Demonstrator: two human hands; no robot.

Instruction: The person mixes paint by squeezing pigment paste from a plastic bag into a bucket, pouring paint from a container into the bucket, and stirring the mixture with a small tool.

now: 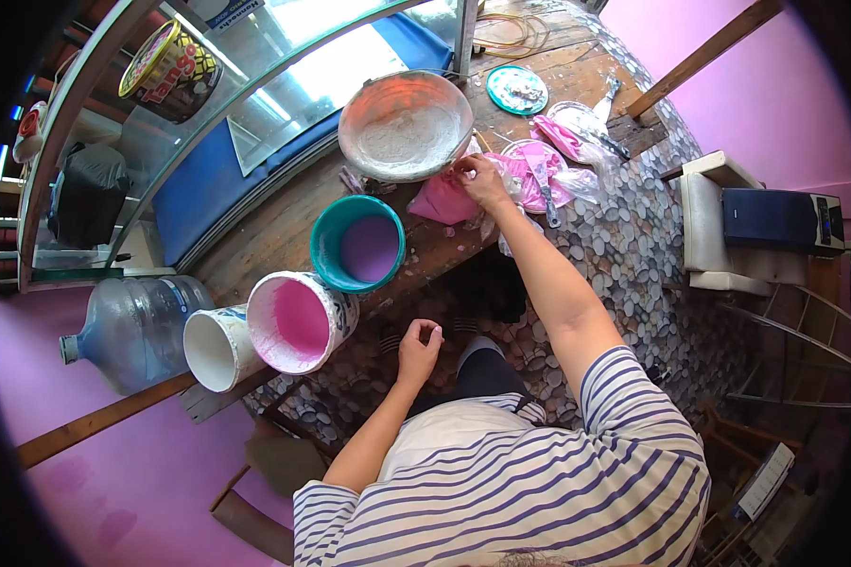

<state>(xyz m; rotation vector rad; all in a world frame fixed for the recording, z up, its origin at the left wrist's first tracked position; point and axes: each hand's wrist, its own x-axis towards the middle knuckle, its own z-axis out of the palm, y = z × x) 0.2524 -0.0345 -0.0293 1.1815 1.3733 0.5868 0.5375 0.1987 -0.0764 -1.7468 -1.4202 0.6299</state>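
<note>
My right hand [483, 182] reaches across the wooden table, its fingers pinched at the top of a pink plastic bag [442, 197]. What the bag holds is hidden. Just behind it stands a large basin [407, 135] with whitish powder inside and an orange-stained wall. My left hand [420, 350] hovers in front of the table edge, fingers curled in and nothing visible in them. Nearest to it are a white bucket with pink paint [303, 324] and a teal bucket with purple paint [369, 248].
A white bucket [219, 352] and a water jug [142, 326] stand at left. Putty knives [543, 187], a teal lid [517, 90] and more pink plastic [560, 138] lie to the right. A glass cabinet [184, 142] borders the table; a speaker [775, 219] sits on a chair.
</note>
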